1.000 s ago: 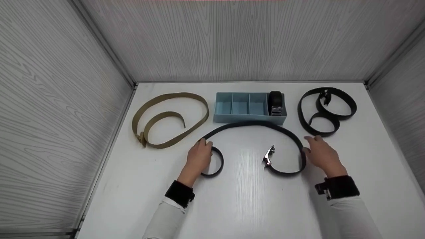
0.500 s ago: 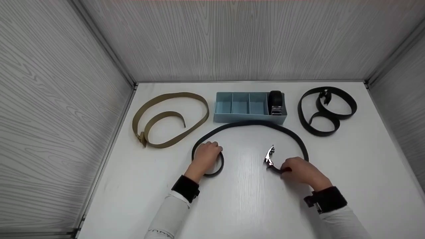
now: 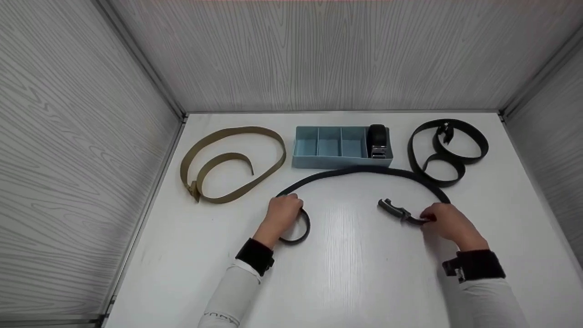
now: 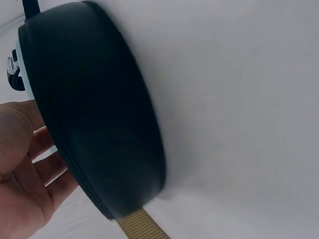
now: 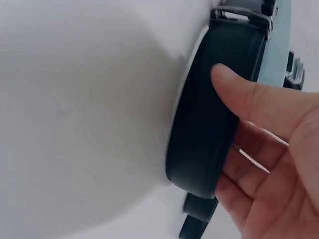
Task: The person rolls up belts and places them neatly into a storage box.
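Note:
A black belt (image 3: 355,170) stands on edge in a wide arc on the white table, its left end curled into a small loop. My left hand (image 3: 282,214) holds the belt at that loop; in the left wrist view the broad black strap (image 4: 94,109) hides part of the fingers. On the right, my right hand (image 3: 450,224) pinches the strap just behind the metal buckle (image 3: 394,210), which points left. The right wrist view shows the thumb (image 5: 232,87) on the strap's outer face, with fingers behind it.
A blue divided tray (image 3: 341,161) stands behind the arc, with a rolled black belt (image 3: 377,140) in its rightmost compartment. A tan belt (image 3: 227,199) lies coiled at left. Another black belt (image 3: 471,132) lies looped at right, close to the arc.
My right hand went from the arc's right side to the strap near the buckle, then drew it rightward; the buckle turned. My left hand shifted slightly right onto the small loop.

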Action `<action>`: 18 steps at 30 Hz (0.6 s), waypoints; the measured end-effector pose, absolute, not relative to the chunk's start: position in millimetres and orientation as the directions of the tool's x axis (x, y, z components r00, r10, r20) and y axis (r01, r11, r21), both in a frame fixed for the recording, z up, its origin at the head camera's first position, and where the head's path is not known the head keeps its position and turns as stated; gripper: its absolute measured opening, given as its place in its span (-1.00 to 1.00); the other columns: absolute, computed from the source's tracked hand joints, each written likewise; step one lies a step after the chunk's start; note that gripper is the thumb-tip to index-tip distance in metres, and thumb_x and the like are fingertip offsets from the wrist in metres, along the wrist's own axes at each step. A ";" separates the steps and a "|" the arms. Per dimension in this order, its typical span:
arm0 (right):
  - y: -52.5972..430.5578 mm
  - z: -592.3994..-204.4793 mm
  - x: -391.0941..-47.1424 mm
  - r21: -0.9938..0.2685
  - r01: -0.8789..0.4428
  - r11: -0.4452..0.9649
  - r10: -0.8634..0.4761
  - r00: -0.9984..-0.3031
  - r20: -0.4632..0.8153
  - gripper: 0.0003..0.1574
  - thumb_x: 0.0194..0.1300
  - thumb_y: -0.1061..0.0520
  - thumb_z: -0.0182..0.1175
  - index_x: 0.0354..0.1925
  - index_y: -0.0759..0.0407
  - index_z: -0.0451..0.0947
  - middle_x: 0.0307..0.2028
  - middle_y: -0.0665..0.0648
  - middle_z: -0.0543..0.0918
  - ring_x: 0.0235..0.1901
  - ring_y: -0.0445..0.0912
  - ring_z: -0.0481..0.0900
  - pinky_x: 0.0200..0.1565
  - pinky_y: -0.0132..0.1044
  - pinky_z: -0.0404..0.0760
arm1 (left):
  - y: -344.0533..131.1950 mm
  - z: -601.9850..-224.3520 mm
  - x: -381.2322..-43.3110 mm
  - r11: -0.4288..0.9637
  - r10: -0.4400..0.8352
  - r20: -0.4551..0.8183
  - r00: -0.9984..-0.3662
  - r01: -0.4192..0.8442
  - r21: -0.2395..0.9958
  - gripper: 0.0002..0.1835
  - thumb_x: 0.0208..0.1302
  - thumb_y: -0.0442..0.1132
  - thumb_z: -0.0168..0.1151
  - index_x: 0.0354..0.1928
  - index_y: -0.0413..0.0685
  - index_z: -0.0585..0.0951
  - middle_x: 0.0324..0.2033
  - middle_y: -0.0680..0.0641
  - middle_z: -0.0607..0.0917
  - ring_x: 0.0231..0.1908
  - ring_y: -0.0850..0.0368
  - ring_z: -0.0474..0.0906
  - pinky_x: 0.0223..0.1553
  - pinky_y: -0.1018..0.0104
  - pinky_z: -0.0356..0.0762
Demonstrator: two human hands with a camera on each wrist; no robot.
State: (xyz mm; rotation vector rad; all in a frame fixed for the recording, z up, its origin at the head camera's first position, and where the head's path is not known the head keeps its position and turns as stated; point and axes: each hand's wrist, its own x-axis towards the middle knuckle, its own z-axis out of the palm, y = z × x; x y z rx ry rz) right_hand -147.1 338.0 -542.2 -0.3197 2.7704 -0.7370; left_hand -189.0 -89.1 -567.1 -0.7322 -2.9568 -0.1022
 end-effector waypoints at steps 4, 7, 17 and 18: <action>323.0 -534.7 -145.0 -0.495 -0.216 0.842 -0.315 -0.941 -0.126 -0.42 -0.05 0.58 0.10 0.02 0.43 0.57 -0.12 0.33 0.60 -0.07 0.25 0.54 -0.03 0.14 0.48 | -84.9 -565.3 -187.7 0.900 0.409 0.143 -0.901 0.424 0.100 -0.92 0.18 -0.26 0.35 -0.46 -0.01 0.70 -0.48 -0.04 0.65 -0.46 -0.06 0.65 -0.52 0.08 0.55; 297.5 -526.2 -140.1 -0.461 -0.277 0.843 -0.324 -0.946 -0.025 -0.34 -0.06 0.57 0.16 0.11 0.43 0.49 -0.06 0.38 0.53 -0.02 0.29 0.48 0.01 0.15 0.45 | -79.9 -564.6 -186.1 0.901 0.381 0.167 -0.909 0.406 0.152 -0.90 0.20 -0.26 0.35 -0.44 -0.07 0.68 -0.48 -0.08 0.66 -0.47 -0.10 0.65 -0.53 0.07 0.55; 183.4 -543.6 -118.2 -0.392 -0.616 0.684 -0.632 -0.768 0.105 -0.50 0.17 0.25 0.37 0.10 0.17 0.57 0.01 0.10 0.50 -0.26 -0.08 0.60 -0.26 -0.19 0.60 | -59.5 -564.1 -181.6 0.881 0.352 0.064 -0.934 0.354 0.314 -0.92 0.29 -0.38 0.23 -0.38 -0.19 0.63 -0.44 -0.17 0.65 -0.40 -0.06 0.67 -0.45 0.17 0.59; 177.0 -548.6 -118.0 -0.381 -0.647 0.660 -0.661 -0.741 0.114 -0.51 0.15 0.26 0.38 0.09 0.16 0.59 0.01 0.09 0.50 -0.27 -0.10 0.59 -0.27 -0.21 0.60 | -58.5 -563.7 -180.7 0.876 0.354 0.054 -0.934 0.351 0.330 -0.94 0.29 -0.38 0.23 -0.36 -0.19 0.64 -0.42 -0.17 0.65 -0.38 -0.05 0.67 -0.42 0.17 0.59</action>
